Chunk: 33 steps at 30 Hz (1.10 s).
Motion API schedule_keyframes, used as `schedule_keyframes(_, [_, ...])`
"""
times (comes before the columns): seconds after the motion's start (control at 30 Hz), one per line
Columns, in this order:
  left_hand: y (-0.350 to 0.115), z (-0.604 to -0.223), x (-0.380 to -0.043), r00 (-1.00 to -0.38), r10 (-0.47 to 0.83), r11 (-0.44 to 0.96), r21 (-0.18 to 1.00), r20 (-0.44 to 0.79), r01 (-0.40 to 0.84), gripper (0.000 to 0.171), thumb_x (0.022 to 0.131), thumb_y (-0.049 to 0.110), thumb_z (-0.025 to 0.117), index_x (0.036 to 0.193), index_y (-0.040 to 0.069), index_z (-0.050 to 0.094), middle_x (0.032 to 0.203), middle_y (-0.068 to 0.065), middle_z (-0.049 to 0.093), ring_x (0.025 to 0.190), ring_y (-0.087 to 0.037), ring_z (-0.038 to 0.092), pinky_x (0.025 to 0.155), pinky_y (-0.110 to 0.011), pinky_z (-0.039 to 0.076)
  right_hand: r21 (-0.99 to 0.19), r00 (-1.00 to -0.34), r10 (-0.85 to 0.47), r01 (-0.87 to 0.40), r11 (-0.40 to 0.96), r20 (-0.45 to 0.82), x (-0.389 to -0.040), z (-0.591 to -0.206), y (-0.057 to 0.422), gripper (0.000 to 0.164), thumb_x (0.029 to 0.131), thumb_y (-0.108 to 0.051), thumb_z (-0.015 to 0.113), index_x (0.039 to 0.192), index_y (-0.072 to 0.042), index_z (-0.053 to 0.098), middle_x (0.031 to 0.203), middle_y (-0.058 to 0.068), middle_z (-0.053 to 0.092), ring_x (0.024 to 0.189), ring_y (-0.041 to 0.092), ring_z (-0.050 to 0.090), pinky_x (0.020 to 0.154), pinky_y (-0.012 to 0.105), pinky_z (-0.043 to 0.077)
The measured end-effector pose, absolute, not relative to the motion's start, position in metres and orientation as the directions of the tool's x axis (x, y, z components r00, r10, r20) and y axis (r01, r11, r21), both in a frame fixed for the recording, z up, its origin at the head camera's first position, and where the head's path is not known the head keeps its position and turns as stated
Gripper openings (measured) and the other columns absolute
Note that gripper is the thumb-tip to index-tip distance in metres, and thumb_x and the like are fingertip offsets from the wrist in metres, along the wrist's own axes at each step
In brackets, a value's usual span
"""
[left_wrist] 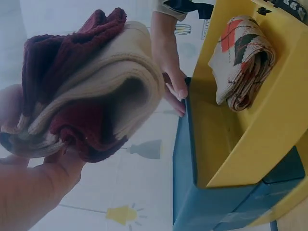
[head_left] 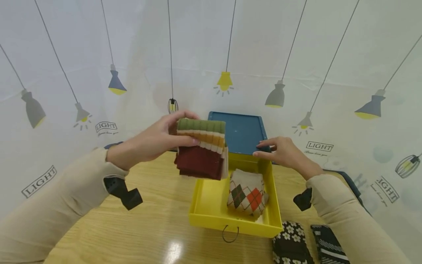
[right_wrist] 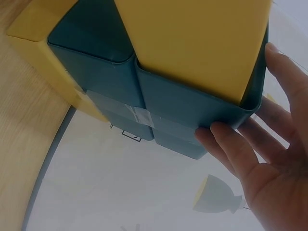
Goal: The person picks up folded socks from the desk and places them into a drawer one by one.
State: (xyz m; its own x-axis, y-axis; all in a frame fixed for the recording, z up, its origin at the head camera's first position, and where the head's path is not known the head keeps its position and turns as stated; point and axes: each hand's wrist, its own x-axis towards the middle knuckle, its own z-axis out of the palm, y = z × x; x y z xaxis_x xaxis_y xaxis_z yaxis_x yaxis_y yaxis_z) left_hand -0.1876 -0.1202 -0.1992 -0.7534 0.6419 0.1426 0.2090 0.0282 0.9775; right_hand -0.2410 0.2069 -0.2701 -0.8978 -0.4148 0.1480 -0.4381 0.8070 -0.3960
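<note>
My left hand (head_left: 153, 141) holds a folded bundle of socks (head_left: 202, 161) in the air, with the thumb in front and fingers behind. Green, cream and mustard bands top the bundle, and burgundy and cream knit folds show below. A yellow drawer (head_left: 227, 228) stands pulled out of a blue drawer unit (head_left: 237, 132), beneath and right of the bundle. Inside its right side lies a folded pair of argyle socks (head_left: 245, 192), cream with red and dark green diamonds. My right hand (head_left: 285, 152) grips a corner of the blue unit (right_wrist: 192, 108), thumb and fingers on different faces.
Black socks with white flowers (head_left: 290, 242) and black striped socks (head_left: 329, 244) lie on the wooden table (head_left: 138, 220), near right. A ring pull (head_left: 230, 234) hangs from the drawer front. Behind stands a pale lamp-printed backdrop (head_left: 194, 44). Another yellow drawer (right_wrist: 33, 29) shows in the right wrist view.
</note>
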Motion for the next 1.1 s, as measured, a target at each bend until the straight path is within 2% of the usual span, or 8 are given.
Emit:
schedule_keyframes(0.23, [-0.087, -0.214, -0.198, -0.77, 0.637, 0.192, 0.962, 0.026, 0.191, 0.036, 0.083, 0.002, 0.059, 0.115, 0.005, 0.043, 0.105, -0.018, 0.05, 0.089, -0.025, 0.055, 0.068, -0.034, 0.052, -0.398, -0.895, -0.42, -0.443, 0.803, 0.149, -0.242, -0.27, 0.208, 0.04, 0.082, -0.036, 0.062, 0.108, -0.005, 0.064, 0.121, 0.018, 0.052, 0.095, 0.038, 0.056, 0.068, 0.04, 0.053])
schedule_keyframes(0.4, [-0.068, -0.233, -0.203, -0.746, 0.663, 0.297, 0.937, -0.065, 0.182, 0.036, 0.083, 0.004, 0.061, 0.115, 0.008, 0.044, 0.103, -0.015, 0.052, 0.089, -0.024, 0.055, 0.071, -0.035, 0.052, -0.397, -0.895, -0.422, -0.443, 0.804, 0.144, -0.242, -0.269, 0.206, 0.04, 0.082, -0.036, 0.062, 0.108, -0.005, 0.065, 0.12, 0.017, 0.053, 0.095, 0.038, 0.057, 0.068, 0.039, 0.053])
schedule_keyframes(0.6, [-0.054, -0.251, -0.206, -0.727, 0.675, 0.39, 0.898, -0.127, 0.205, 0.037, 0.084, 0.007, 0.061, 0.116, 0.008, 0.044, 0.105, -0.01, 0.049, 0.087, -0.02, 0.051, 0.07, -0.029, 0.049, -0.404, -0.885, -0.439, -0.463, 0.789, 0.156, -0.242, -0.27, 0.204, 0.04, 0.082, -0.035, 0.062, 0.107, -0.004, 0.065, 0.118, 0.02, 0.053, 0.094, 0.039, 0.057, 0.069, 0.041, 0.052])
schedule_keyframes(0.77, [-0.05, -0.258, -0.205, -0.754, 0.632, 0.448, 0.878, -0.18, 0.165, 0.039, 0.082, 0.007, 0.063, 0.116, 0.008, 0.044, 0.105, -0.009, 0.048, 0.089, -0.02, 0.05, 0.069, -0.029, 0.048, -0.398, -0.884, -0.442, -0.465, 0.791, 0.153, -0.242, -0.272, 0.205, 0.041, 0.082, -0.036, 0.062, 0.107, -0.004, 0.065, 0.117, 0.019, 0.054, 0.094, 0.039, 0.057, 0.07, 0.042, 0.052])
schedule_keyframes(0.93, [-0.051, -0.257, -0.204, -0.774, 0.59, 0.537, 0.828, -0.232, 0.161, 0.041, 0.081, 0.012, 0.065, 0.117, 0.011, 0.045, 0.121, -0.008, 0.04, 0.092, -0.021, 0.046, 0.066, -0.03, 0.047, -0.388, -0.883, -0.444, -0.467, 0.795, 0.152, -0.241, -0.27, 0.207, 0.042, 0.083, -0.037, 0.061, 0.108, -0.004, 0.064, 0.117, 0.019, 0.054, 0.094, 0.039, 0.057, 0.07, 0.042, 0.052])
schedule_keyframes(1.1, [-0.05, -0.253, -0.203, -0.762, 0.584, 0.594, 0.787, -0.279, 0.167, 0.042, 0.081, 0.013, 0.066, 0.117, 0.011, 0.045, 0.134, -0.009, 0.031, 0.077, -0.02, 0.049, 0.057, -0.031, 0.047, -0.386, -0.883, -0.444, -0.468, 0.795, 0.155, -0.24, -0.269, 0.208, 0.041, 0.083, -0.036, 0.061, 0.108, -0.003, 0.064, 0.118, 0.019, 0.053, 0.094, 0.039, 0.057, 0.069, 0.041, 0.052])
